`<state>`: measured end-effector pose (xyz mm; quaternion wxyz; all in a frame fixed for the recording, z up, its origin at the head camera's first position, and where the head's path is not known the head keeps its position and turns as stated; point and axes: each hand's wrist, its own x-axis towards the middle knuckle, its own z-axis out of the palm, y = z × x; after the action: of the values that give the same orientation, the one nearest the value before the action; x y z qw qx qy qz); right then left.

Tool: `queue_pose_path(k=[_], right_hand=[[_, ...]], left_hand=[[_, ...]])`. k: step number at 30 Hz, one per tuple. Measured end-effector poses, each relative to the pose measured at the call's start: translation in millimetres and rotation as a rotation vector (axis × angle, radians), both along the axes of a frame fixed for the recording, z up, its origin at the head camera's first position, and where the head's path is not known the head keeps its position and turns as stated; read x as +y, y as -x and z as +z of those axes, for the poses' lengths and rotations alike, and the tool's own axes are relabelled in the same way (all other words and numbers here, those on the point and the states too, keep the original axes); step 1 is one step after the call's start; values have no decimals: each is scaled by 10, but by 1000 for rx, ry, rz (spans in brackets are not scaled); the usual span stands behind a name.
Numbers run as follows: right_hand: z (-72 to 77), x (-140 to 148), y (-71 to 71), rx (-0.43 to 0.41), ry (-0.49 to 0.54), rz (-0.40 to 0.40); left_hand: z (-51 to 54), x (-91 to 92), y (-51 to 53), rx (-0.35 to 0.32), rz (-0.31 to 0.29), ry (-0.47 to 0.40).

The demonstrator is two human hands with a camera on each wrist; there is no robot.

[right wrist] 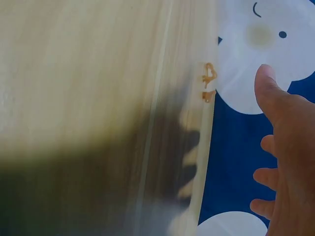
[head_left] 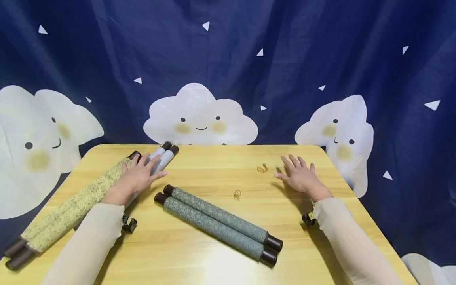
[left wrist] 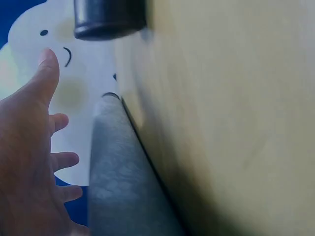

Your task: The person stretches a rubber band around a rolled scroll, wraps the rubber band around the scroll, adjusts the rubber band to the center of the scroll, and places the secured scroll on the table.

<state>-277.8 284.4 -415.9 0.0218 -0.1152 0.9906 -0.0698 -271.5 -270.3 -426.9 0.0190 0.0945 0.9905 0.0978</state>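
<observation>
My left hand (head_left: 137,176), fingers spread, is over the upper ends of a yellow patterned scroll (head_left: 83,198) and a pale blue-grey scroll (head_left: 165,159). Whether it touches them I cannot tell. In the left wrist view, the blue-grey scroll (left wrist: 123,182) lies beside the hand (left wrist: 27,157), thumb extended. A green patterned scroll (head_left: 213,223), its two rolls side by side with dark knobs, lies slantwise mid-table. My right hand (head_left: 301,178) hovers above the table's right side with fingers spread and nothing in it; its shadow falls below. Rubber bands (head_left: 262,168) lie left of it.
More thin tan bands (head_left: 236,194) lie on the wooden table (head_left: 199,261), above the green scroll. A dark blue curtain (head_left: 228,47) with cloud prints hangs behind the table's far edge. The yellow scroll's lower knobs (head_left: 21,257) reach the left edge.
</observation>
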Motion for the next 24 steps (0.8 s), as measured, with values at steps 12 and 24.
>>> queue_pose_path(k=[12,24], right_hand=[[41,-165,-53,83,81,99],[-13,-591,-127,85,187,331]], left_hand=[[201,294,-114,52,-81,53],[88,742,-212,122,-248,-1]])
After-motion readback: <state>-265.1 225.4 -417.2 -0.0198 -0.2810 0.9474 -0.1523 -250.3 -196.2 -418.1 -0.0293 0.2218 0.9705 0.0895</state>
